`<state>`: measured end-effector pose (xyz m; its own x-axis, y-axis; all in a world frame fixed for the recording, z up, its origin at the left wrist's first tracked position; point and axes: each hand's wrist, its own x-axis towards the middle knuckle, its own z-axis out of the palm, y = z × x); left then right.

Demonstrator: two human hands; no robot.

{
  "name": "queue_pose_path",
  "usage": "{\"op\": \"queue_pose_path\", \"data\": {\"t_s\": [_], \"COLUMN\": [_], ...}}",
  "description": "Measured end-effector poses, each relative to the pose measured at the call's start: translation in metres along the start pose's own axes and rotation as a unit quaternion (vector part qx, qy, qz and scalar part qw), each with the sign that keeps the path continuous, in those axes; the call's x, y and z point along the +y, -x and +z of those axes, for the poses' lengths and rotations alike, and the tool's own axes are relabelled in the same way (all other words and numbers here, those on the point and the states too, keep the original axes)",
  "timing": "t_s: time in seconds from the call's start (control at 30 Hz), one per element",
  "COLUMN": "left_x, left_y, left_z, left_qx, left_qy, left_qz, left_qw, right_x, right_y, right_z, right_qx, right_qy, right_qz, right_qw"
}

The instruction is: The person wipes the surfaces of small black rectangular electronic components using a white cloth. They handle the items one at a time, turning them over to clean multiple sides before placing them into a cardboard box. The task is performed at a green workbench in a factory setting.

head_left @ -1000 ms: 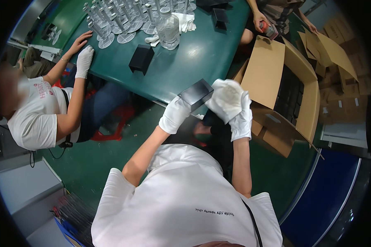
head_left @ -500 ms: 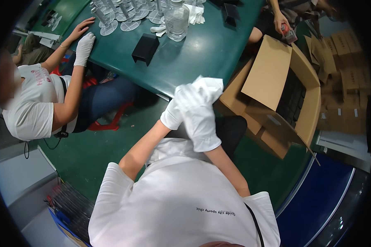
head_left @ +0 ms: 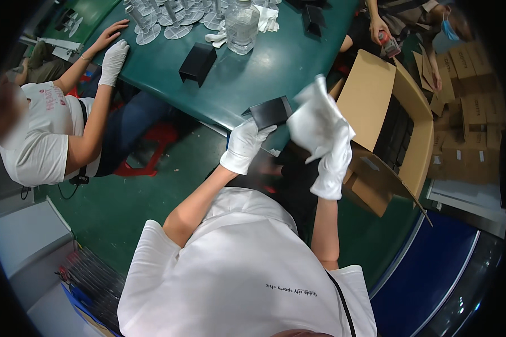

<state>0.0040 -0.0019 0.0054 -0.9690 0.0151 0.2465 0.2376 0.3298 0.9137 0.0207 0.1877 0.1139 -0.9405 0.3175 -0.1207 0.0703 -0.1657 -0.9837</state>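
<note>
My left hand (head_left: pixel 243 145), in a white glove, is closed on a black angular piece (head_left: pixel 269 112) by the near edge of the green table (head_left: pixel 247 78). Its fingers wrap the lower side of the piece. To the right, apart from it, my gloved right hand (head_left: pixel 335 163) grips a white cloth (head_left: pixel 317 118) that stands up loosely and is smeared by motion. Another black angular piece (head_left: pixel 198 63) rests on the table beyond my left hand. A clear plastic bottle (head_left: pixel 242 28) stands farther back, next to a crumpled white cloth (head_left: pixel 267 18).
Several grey round-based stands (head_left: pixel 177 31) crowd the far table. An open cardboard box (head_left: pixel 365 92) holding black pieces stands at right, with stacked cartons (head_left: pixel 469 112) behind. A seated co-worker (head_left: pixel 56 129) rests both hands on the table's left edge. Another person's hand (head_left: pixel 378 28) holds a red-topped object.
My hands, earlier together under the cloth, have separated. The right hand and cloth moved right, uncovering the black piece in my left hand.
</note>
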Motion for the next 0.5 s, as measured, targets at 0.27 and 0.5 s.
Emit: {"op": "queue_pose_path", "data": {"t_s": [0.27,0.5], "left_x": [-0.02,-0.04], "left_y": [0.007,0.025], "left_z": [-0.005,-0.022], "left_qx": [0.029,0.017], "left_qy": [-0.087,-0.453], "left_qz": [0.023,0.276], "left_qw": [0.996,0.848], "right_x": [0.068,0.068], "right_y": [-0.02,0.043], "right_z": [0.08,0.106], "right_qx": [-0.102,-0.302], "right_qy": [0.514,0.422], "right_qz": [-0.429,-0.32], "right_qw": [0.736,0.792]}}
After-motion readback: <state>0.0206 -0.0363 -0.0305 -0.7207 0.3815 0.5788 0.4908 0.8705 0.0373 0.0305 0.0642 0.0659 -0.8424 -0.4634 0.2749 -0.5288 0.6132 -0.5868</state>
